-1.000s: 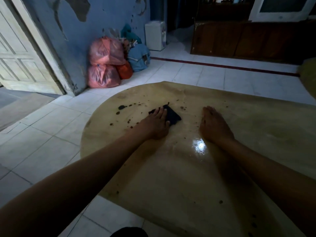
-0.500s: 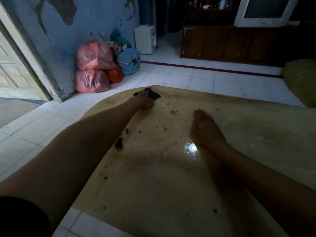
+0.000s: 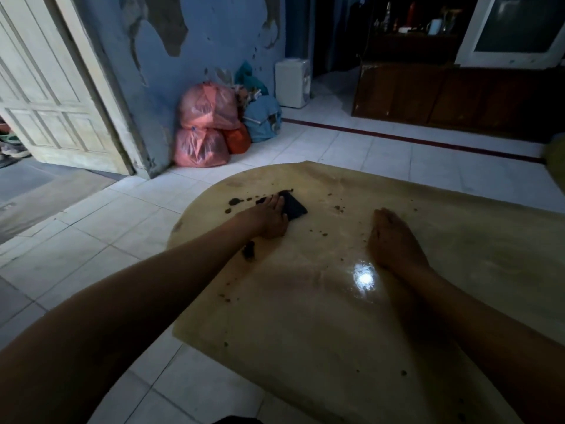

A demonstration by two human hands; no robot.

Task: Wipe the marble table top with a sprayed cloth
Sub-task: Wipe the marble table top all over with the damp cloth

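Dim light hides crumbs on the marble table top point(image 3: 336, 332), so the left hand point(image 3: 270, 220), fingers flat on the dark cloth point(image 3: 293, 206), may smear the dirt blobs point(image 3: 235, 201) while the right hand point(image 3: 394, 240) rests flat and empty.

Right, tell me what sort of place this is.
Most likely a lived-in home, a front room by the entrance. A panelled door stands open on the left, filled plastic bags are piled against a peeling blue wall, and an old television sits on a low wooden cabinet.
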